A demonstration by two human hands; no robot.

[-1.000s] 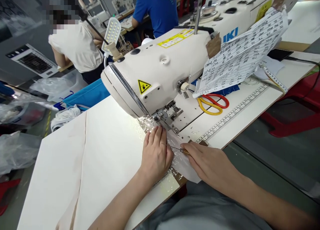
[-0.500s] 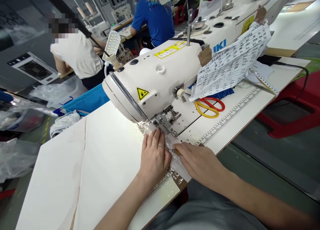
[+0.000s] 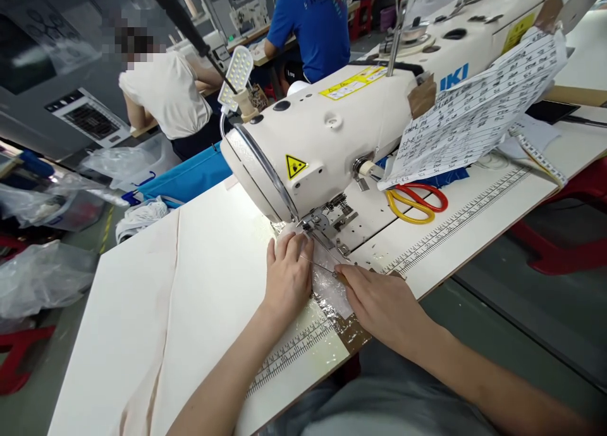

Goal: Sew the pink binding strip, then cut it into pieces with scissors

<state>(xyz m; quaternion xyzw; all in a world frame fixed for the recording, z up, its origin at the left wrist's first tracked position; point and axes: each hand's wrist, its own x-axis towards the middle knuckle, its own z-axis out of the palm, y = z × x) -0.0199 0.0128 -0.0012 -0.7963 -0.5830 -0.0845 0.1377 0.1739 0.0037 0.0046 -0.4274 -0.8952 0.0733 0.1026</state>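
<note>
My left hand [image 3: 288, 275] lies flat with fingers together on a small white fabric piece [image 3: 332, 283], fingertips close to the presser foot [image 3: 318, 226] of a white sewing machine [image 3: 332, 132]. My right hand [image 3: 379, 303] rests on the near side of the same piece and pinches a thin metal awl [image 3: 327, 269] that points toward the foot. The fabric runs from under the foot back between both hands.
Red and yellow scissors [image 3: 416, 202] lie right of the needle area, under a printed paper sheet [image 3: 478, 116] taped to the machine. A ruler strip [image 3: 455, 224] runs along the table edge. Two people sit at the back. Plastic bags [image 3: 42, 274] lie on the left.
Both hands have slid forward toward the presser foot, feeding the fabric piece under it. Less of the piece shows near the table edge. The camera shifted a little.
</note>
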